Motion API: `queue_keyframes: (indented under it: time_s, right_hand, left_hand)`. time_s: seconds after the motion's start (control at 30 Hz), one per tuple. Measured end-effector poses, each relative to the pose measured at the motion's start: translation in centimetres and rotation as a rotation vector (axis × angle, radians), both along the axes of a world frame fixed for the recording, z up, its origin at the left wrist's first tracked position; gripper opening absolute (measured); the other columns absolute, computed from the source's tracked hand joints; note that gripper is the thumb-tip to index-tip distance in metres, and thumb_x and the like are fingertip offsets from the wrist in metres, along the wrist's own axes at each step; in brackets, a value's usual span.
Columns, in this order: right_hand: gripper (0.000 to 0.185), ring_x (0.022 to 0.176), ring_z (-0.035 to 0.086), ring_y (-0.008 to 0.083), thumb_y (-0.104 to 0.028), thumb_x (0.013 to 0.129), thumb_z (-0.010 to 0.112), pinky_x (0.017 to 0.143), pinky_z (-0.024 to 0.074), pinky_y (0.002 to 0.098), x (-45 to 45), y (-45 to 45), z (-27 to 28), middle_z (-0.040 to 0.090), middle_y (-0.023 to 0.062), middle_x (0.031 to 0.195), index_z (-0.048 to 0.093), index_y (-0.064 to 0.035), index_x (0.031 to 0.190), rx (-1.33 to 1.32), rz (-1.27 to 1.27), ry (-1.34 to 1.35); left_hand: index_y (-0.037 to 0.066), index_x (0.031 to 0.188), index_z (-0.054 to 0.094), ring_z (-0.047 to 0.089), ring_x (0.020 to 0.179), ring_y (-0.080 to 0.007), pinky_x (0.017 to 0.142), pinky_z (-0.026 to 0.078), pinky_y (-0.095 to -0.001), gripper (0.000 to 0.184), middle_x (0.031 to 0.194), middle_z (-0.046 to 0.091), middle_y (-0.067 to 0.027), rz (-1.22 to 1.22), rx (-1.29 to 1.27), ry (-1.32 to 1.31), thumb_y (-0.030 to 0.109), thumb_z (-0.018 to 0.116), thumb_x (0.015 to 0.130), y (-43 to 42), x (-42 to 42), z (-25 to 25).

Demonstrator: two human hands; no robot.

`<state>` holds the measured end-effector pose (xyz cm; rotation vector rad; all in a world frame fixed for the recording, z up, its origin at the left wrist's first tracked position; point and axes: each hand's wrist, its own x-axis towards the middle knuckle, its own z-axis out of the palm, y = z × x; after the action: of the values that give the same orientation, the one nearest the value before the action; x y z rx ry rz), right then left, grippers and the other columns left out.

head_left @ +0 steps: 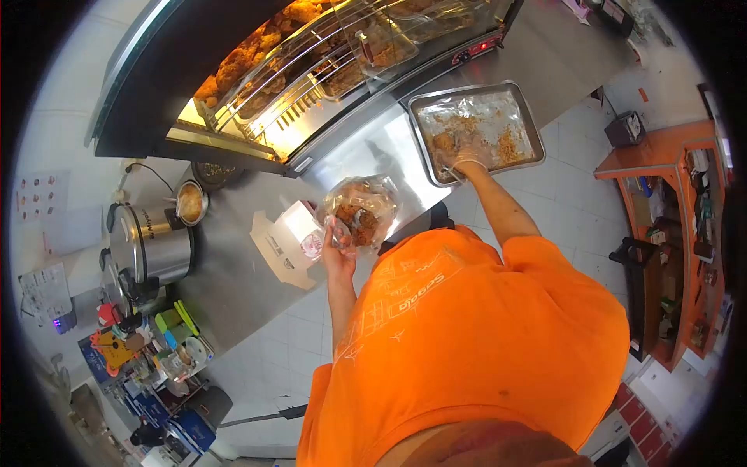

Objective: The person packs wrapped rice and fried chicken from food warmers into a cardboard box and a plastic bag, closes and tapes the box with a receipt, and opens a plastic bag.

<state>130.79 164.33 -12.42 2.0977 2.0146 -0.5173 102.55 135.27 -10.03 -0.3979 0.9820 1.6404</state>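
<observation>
A clear plastic bag (381, 194) with browned fried pieces (359, 221) in it is held at its near left side by my left hand (339, 251), fingers closed on the plastic. Just left of that hand stands an opened white and cream carton (289, 241). My right hand (469, 158), apparently in a thin clear glove, reaches into a metal tray (538, 144) by its near left side. Orange-brown crumbs (510, 145) are scattered over the tray's bottom. The fingers of this hand blur into the crumbs, and whether they grip anything is unclear.
A lit display warmer (311, 148) with fried food lines the counter's (233, 210) back. To the left are a large steel cooker (152, 241) and a small bowl (190, 204). Cluttered items fill the lower left. An orange shelf unit (661, 159) stands at the right.
</observation>
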Motion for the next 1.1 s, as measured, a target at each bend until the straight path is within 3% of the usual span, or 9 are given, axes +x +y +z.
queue_keyframes:
  time_s: [0.17,0.23,0.27,0.37,0.57,0.63,0.93,1.03,1.1]
  right_hand:
    - [0.085,0.130,0.048,0.0416,-0.053,0.068,0.077,0.107,0.0418,0.0513,-1.7,-0.3,-3.3,0.044,0.0179,0.145,0.045,-0.0295,0.144,0.177,0.089,0.015]
    - [0.079,0.125,0.053,0.0398,-0.046,0.070,0.079,0.105,0.0449,0.0477,-1.5,0.4,-0.9,0.050,0.0187,0.136,0.049,-0.0254,0.140,0.172,0.092,0.113]
    - [0.069,0.122,0.056,0.0378,-0.039,0.072,0.079,0.101,0.0480,0.0441,-2.0,-0.4,5.4,0.053,0.0188,0.133,0.053,-0.0195,0.133,0.036,0.068,0.199]
    - [0.070,0.121,0.056,0.0362,-0.036,0.068,0.082,0.099,0.0495,0.0453,-1.2,0.3,4.5,0.053,0.0168,0.133,0.055,-0.0185,0.131,0.211,0.077,0.265]
    - [0.073,0.118,0.054,0.0372,-0.034,0.062,0.088,0.099,0.0511,0.0441,-9.1,1.9,8.5,0.050,0.0148,0.137,0.059,-0.0191,0.127,0.783,0.698,0.843]
    - [0.068,0.123,0.050,0.0373,-0.043,0.067,0.085,0.099,0.0512,0.0436,-13.7,0.7,12.7,0.044,0.0139,0.144,0.060,-0.0171,0.126,0.644,0.828,0.749]
    - [0.064,0.123,0.044,0.0475,-0.055,0.084,0.065,0.095,0.0508,0.0545,-28.0,2.3,17.5,0.043,0.0173,0.142,0.053,-0.0248,0.139,0.812,0.590,0.590]
    - [0.070,0.121,0.044,0.0488,-0.056,0.087,0.060,0.100,0.0474,0.0507,-31.0,7.1,11.6,0.049,0.0189,0.135,0.048,-0.0166,0.143,0.943,0.666,0.441]
    - [0.071,0.122,0.044,0.0481,-0.054,0.089,0.059,0.104,0.0449,0.0497,-30.3,5.3,14.9,0.050,0.0191,0.136,0.047,-0.0095,0.143,0.800,0.618,0.435]
  left_hand:
    - [0.020,0.122,0.061,0.050,0.059,-0.0017,0.038,0.032,-0.0142,0.025,0.083,0.057,0.0074,-0.034,-0.025,-0.031,0.034,0.057,0.101,1.1,0.1,0.9]
    - [0.020,0.118,0.062,0.051,0.058,-0.0018,0.038,0.032,-0.0141,0.023,0.082,0.057,0.0077,-0.046,-0.002,-0.029,0.034,0.057,0.101,0.9,-0.4,-0.8]
    - [0.021,0.107,0.062,0.048,0.053,-0.0024,0.038,0.031,-0.0148,0.018,0.076,0.056,0.0072,-0.019,-0.045,-0.048,0.036,0.055,0.102,1.4,-0.1,0.5]
    - [0.022,0.106,0.062,0.043,0.049,-0.0032,0.037,0.031,-0.0158,0.020,0.070,0.054,0.0059,-0.051,-0.004,-0.026,0.039,0.052,0.102,0.5,0.3,2.6]
    - [0.024,0.125,0.061,0.043,0.049,-0.0028,0.037,0.031,-0.0166,0.029,0.071,0.053,0.0066,-0.016,-0.030,-0.058,0.039,0.051,0.102,-0.6,0.4,0.7]
    - [0.023,0.124,0.062,0.047,0.054,-0.0018,0.037,0.030,-0.0160,0.029,0.080,0.055,0.0089,-0.001,0.002,-0.072,0.038,0.054,0.101,-0.4,0.4,0.5]
    - [0.021,0.120,0.062,0.048,0.057,-0.0011,0.037,0.031,-0.0155,0.025,0.085,0.057,0.0109,0.036,-0.058,0.002,0.036,0.057,0.100,-0.7,0.6,1.2]
    - [0.020,0.119,0.062,0.049,0.058,-0.0013,0.038,0.032,-0.0153,0.025,0.087,0.058,0.0102,-0.002,0.020,0.020,0.035,0.056,0.101,-1.9,0.7,0.6]
    - [0.019,0.119,0.062,0.049,0.059,-0.0015,0.039,0.033,-0.0152,0.025,0.087,0.059,0.0096,-0.006,0.060,-0.027,0.034,0.055,0.101,-2.9,0.6,-1.1]
